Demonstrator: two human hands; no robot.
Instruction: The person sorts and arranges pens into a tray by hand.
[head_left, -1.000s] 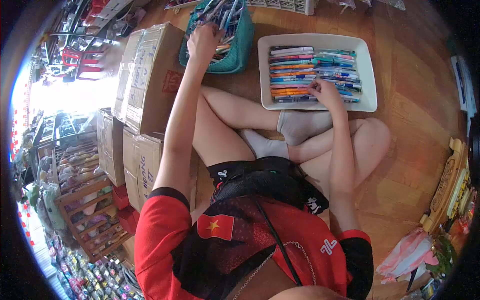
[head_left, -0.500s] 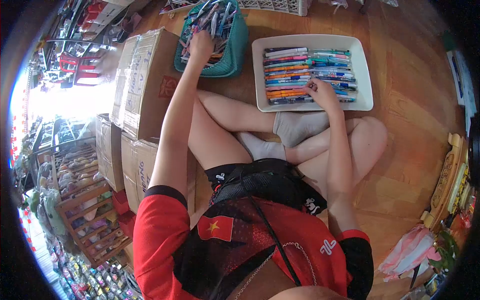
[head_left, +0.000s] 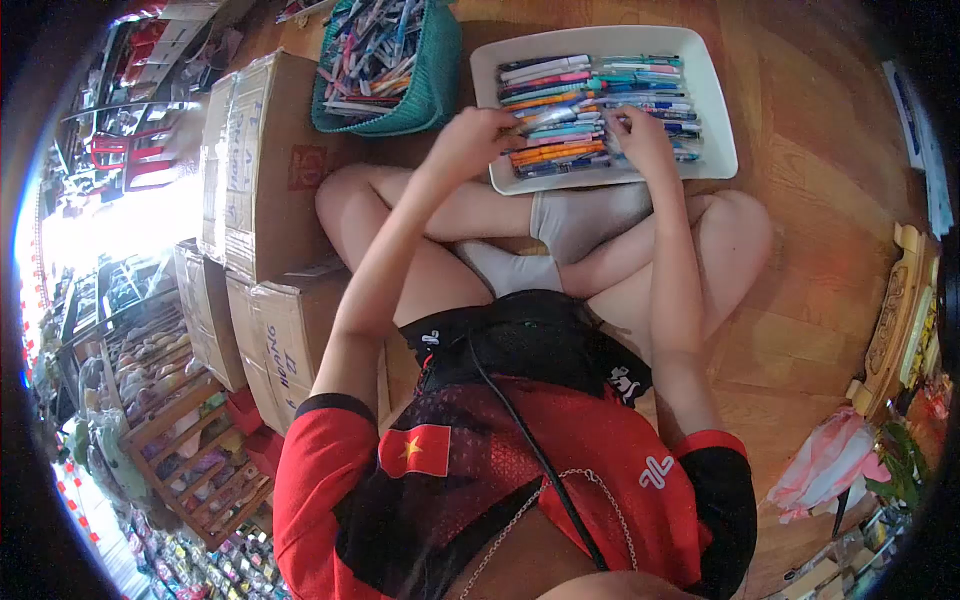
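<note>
A white tray (head_left: 722, 120) in front of me holds pens (head_left: 556, 153) laid side by side in two columns. My left hand (head_left: 472, 143) is over the tray's left edge. Its fingers pinch a pale, shiny pen (head_left: 552, 117), slightly blurred, slanting above the left column. Over the right column, my right hand (head_left: 645, 142) has thumb and fingertips drawn together close to the pens; anything between them is too small to make out. A teal woven basket (head_left: 440, 75) full of jumbled pens stands to the left of the tray.
Cardboard boxes (head_left: 255, 170) are stacked on the left, beside a wooden slatted rack (head_left: 200, 460). My crossed legs (head_left: 420, 220) lie just below the tray on the wooden floor (head_left: 800, 280). A carved wooden piece (head_left: 890, 320) stands at the right.
My left hand has come out of the teal basket and moved right to the tray with a pen. My right hand stays over the tray's pens. The view has shifted slightly.
</note>
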